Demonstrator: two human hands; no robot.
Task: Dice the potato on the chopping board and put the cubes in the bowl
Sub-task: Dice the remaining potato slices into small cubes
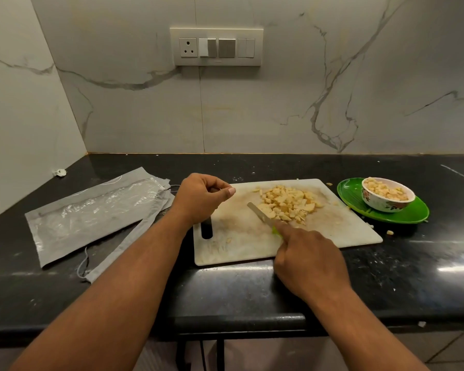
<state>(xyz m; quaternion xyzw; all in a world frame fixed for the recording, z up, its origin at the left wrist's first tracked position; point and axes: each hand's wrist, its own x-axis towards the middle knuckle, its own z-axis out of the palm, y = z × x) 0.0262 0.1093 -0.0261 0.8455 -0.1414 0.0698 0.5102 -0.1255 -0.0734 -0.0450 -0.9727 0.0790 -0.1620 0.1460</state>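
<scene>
A heap of yellow potato cubes (288,203) lies on the far middle of the white chopping board (241,245). My right hand (308,261) grips a knife (260,215) with a green handle, forefinger along its back, and the blade rests against the near left side of the heap. My left hand (201,196) hovers over the board's far left corner with its fingers loosely curled and nothing in it. A flowered white bowl (386,203), to the right of the board, holds more cubes.
The bowl stands on a green plate (410,212). Grey and clear plastic wrappers (91,212) lie to the left of the board on the black counter (252,293). A few stray cubes (390,232) lie near the plate. A marble wall rises behind.
</scene>
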